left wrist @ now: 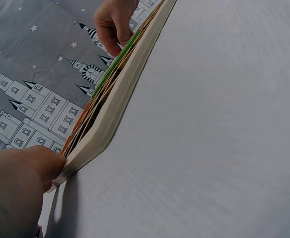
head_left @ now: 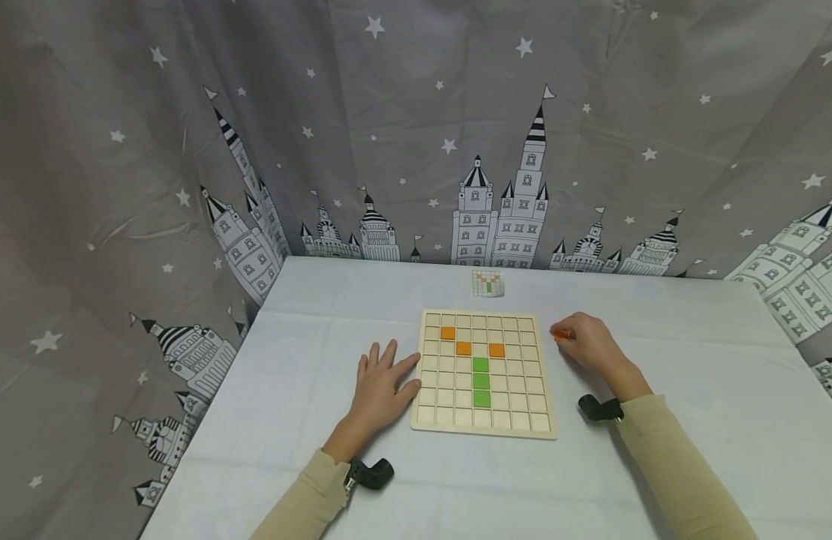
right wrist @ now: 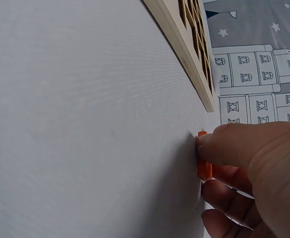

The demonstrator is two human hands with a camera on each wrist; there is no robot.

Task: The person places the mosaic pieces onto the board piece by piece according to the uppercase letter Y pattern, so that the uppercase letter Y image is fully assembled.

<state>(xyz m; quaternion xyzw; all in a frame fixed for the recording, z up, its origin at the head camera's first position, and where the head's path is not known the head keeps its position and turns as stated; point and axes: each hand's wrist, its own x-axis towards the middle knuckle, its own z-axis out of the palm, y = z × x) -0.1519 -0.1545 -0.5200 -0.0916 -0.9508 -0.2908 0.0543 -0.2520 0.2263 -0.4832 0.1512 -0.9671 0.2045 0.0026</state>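
A square wooden grid board lies on the white table. Set into its cells are three orange tiles and a column of three green tiles. My left hand, fingers spread, touches the board's left edge; the left wrist view shows its thumb against the board's corner. Just right of the board, my right hand pinches an orange tile between thumb and fingers, close to the table surface. Part of that tile is hidden by the thumb.
A small pattern card with a coloured grid lies behind the board, near the table's back edge. A grey curtain printed with castles and stars hangs behind and to the left. Black wrist cameras sit on both wrists.
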